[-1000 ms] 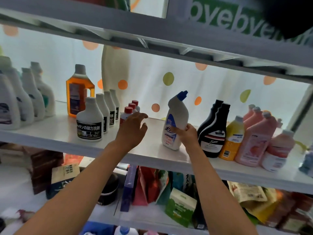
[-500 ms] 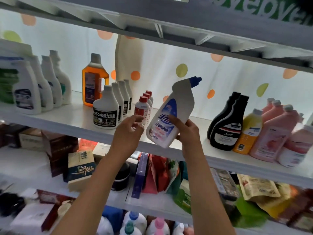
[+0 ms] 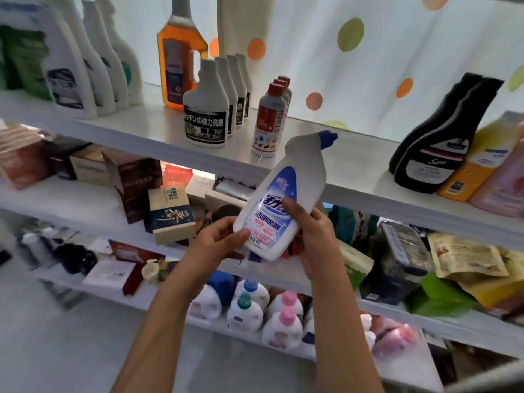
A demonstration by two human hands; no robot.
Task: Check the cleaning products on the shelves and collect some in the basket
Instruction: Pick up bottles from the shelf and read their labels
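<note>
far left on the top shelf (image 3: 136,129) i see 3 white bottles (image 3: 85,66) in a row, a green pack behind them. next an orange bottle (image 3: 177,52), then a row of white bottles with black labels (image 3: 207,109), 4 i count, and red-capped bottles (image 3: 269,117) marked "stain".

my left hand (image 3: 218,242) is half curled, thumb pressed on the lower left edge of the white toilet-cleaner bottle (image 3: 286,199), fingers tucked behind it, so it's grasping the bottle. the bottle is off the shelf, held in the air in front of the shelf edge, tilted with its blue angled cap (image 3: 327,139) up and to the right, blue label facing me, base down near both palms. my right hand (image 3: 314,239) grips it too, thumb laid across the label, fingers wrapped round the back.

right of that on the top shelf: 2 black bottles (image 3: 436,148), a yellow bottle (image 3: 479,163), a pink bottle (image 3: 504,182), touching side by side.

lower shelves: boxes left, pouches right, pump bottles (image 3: 255,310) at the bottom. basket not seen.
</note>
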